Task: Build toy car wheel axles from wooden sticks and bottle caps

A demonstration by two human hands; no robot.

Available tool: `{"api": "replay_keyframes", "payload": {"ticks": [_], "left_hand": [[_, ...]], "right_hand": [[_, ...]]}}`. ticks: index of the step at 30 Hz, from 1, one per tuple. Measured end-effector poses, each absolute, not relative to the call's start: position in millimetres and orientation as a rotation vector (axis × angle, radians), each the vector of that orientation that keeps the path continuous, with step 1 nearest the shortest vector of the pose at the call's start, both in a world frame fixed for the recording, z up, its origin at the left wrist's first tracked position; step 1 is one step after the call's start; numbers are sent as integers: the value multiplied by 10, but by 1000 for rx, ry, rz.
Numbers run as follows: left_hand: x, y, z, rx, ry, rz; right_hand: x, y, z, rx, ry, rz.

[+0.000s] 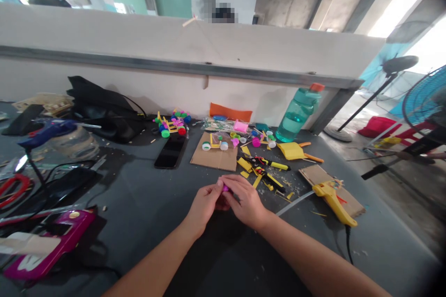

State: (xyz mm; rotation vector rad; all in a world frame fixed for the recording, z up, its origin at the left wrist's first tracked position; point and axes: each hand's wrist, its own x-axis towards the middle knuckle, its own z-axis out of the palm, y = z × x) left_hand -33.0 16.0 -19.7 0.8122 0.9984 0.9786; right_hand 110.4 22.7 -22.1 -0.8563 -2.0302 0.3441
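My left hand (205, 204) and my right hand (246, 200) meet at the middle of the dark table, fingers closed together. Between the fingertips shows a small purple piece (225, 188), mostly covered, so its kind stays unclear. Just beyond the hands lies a cardboard sheet (202, 160) with a small model car (216, 143) on it, with a yellow frame and bottle-cap wheels. Right of the hands are pliers with yellow-and-black handles (273, 181) among yellow scraps (245, 164).
A yellow glue gun (334, 202) rests on cardboard at right, its cord running to the table edge. A teal bottle (296, 116) stands at the back. Left are a phone (170, 152), a blue glue gun (52, 130) and a magenta device (55, 246). Colourful model cars (171, 125) sit behind the phone.
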Motion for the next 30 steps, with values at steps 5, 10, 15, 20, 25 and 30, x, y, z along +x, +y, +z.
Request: {"api": "replay_keyframes", "payload": {"ticks": [5, 10, 15, 20, 25, 30], "left_hand": [[-335, 152, -187, 781, 933, 971], [-334, 154, -206, 813, 979, 996], [-314, 141, -190, 922, 1022, 957], [-315, 139, -194, 1016, 1024, 957], [-327, 149, -268, 1111, 1053, 980], [-332, 157, -252, 1107, 1063, 1004]], "right_hand": [[1104, 251, -233, -910, -1966, 350], [1094, 228, -185, -894, -2026, 372], [1098, 249, -202, -856, -2048, 338], [1098, 258, -228, -868, -2036, 333], [1093, 228, -198, -858, -2066, 346], [1100, 236, -183, -863, -2069, 349]]}}
